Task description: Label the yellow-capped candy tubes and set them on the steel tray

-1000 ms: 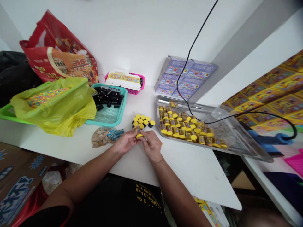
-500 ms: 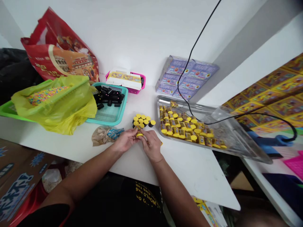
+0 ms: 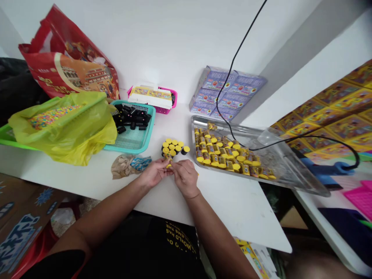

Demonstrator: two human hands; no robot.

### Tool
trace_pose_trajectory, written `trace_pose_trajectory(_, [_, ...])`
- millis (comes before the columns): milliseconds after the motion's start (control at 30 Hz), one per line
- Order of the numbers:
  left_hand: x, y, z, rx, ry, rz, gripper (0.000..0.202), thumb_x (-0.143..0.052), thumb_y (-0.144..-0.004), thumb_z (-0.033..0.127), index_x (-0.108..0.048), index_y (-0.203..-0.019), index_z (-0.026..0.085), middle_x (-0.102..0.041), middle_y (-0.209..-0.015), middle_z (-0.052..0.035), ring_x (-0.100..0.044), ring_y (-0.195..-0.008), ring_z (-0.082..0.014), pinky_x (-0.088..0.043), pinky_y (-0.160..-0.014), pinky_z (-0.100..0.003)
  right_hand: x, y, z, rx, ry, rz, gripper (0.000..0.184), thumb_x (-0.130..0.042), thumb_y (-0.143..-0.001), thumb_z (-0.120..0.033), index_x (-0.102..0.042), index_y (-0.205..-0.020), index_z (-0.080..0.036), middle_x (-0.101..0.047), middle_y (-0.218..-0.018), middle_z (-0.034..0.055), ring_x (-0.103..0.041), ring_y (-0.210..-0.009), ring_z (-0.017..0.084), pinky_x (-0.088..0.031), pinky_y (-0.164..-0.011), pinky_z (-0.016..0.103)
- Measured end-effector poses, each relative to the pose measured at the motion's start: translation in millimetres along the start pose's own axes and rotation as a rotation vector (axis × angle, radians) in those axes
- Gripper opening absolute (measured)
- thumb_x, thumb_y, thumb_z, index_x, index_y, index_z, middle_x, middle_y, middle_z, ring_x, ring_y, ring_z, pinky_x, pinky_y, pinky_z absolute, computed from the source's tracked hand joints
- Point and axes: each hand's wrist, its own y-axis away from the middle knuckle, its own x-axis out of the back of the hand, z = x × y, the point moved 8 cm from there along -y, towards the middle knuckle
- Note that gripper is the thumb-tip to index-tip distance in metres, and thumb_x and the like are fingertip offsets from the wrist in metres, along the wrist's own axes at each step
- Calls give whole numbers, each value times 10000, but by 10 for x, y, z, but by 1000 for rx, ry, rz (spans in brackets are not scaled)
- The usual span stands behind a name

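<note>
Between its thumb and fingers my left hand (image 3: 154,173) holds a small yellow-lidded canister (image 3: 168,158) with a printed wrap. My right hand (image 3: 186,179) is closed, its fingertips pinched against the same canister's right side; they partly cover it. Just beyond my hands stands a tight cluster of black canisters with yellow lids (image 3: 172,147), and one more canister (image 3: 185,150) is a little apart on the right. To the right, a metal tray (image 3: 302,186) carries many wrapped yellow canisters (image 3: 222,155).
Left of my hands lie a crumpled brown and blue cloth (image 3: 124,166) and a teal basket (image 3: 136,146) with black canisters. Farther left sits a yellow bag (image 3: 66,135) of colourful beads. Purple boxes (image 3: 223,93) stand by the wall. A black cable (image 3: 232,69) hangs across the tray.
My right fingers have drawn closer together and turned over the canister, covering more of it. My left hand keeps its hold. The whole view has shifted slightly.
</note>
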Motion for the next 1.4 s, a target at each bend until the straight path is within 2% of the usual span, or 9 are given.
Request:
trace_pose_trajectory(167, [15, -12, 36, 14, 49, -11, 125, -707, -759, 179, -681, -858, 107, -677, -829, -60, -610, -699, -129, -462, -705, -280, -34, -8, 78, -99, -12, -23, 317, -616, -870, -221, -611, -1187, -207, -656, -885, 75, -592, -824, 205, -515, -732, 366])
trace_pose_trajectory(300, [49, -40, 31, 5, 52, 13, 148, -709, -769, 219, -691, -849, 96, -675, -796, -58, -600, -675, -121, -447, -673, -265, -73, 3, 71, -77, -9, -31, 302, -598, -882, -224, -627, -1182, -218, -662, -870, 78, -598, -813, 206, -523, -712, 365])
trace_pose_trajectory(500, [58, -47, 7, -47, 23, 26, 174, -774, -709, 211, -663, -783, 99, -661, -748, -38, -596, -645, -104, -426, -640, -239, -64, 32, 86, -77, -99, 11, 269, -606, -870, -188, -652, -1131, -235, -670, -819, 51, -608, -757, 185, -528, -671, 345])
trace_pose_trajectory(633, [62, -28, -19, -36, 24, 59, 202, -802, -670, 201, -637, -733, 104, -663, -714, -39, -612, -642, -122, -444, -670, -263, -11, 16, 40, -20, -18, 14, 222, -600, -863, -157, -675, -1061, -224, -665, -770, 46, -595, -725, 182, -496, -648, 344])
trace_pose_trajectory(767, [26, -15, -19, -21, -13, 32, 233, -806, -664, 235, -651, -777, 103, -676, -734, -53, -620, -656, -139, -457, -689, -282, 31, -15, -23, 42, 65, 8, 229, -594, -850, -115, -680, -1032, -224, -682, -790, 48, -594, -745, 182, -470, -671, 343])
trace_pose_trajectory(1067, [42, 5, -16, 4, -10, 77, 245, -819, -634, 191, -588, -688, 127, -677, -712, -47, -617, -616, -133, -436, -605, -247, 17, 10, 90, -90, -102, 49, 90, -606, -863, -158, -671, -896, -211, -608, -683, 21, -560, -666, 160, -486, -613, 307])
trace_pose_trajectory(1233, [17, 26, 44, -17, -4, 69, 202, -802, -646, 136, -649, -774, 108, -661, -725, -26, -603, -627, -105, -436, -621, -224, -70, -7, 86, -98, -110, -66, 234, -579, -886, -189, -642, -1110, -208, -651, -868, 71, -602, -804, 182, -528, -690, 320])
trace_pose_trajectory(1400, [0, 12, 51, 9, -17, 35, 227, -711, -776, 305, -675, -858, 97, -670, -745, -59, -615, -642, -132, -458, -622, -250, -95, 26, 204, -217, -174, -66, 218, -557, -905, -229, -662, -1097, -231, -643, -815, 46, -612, -744, 166, -527, -667, 307])
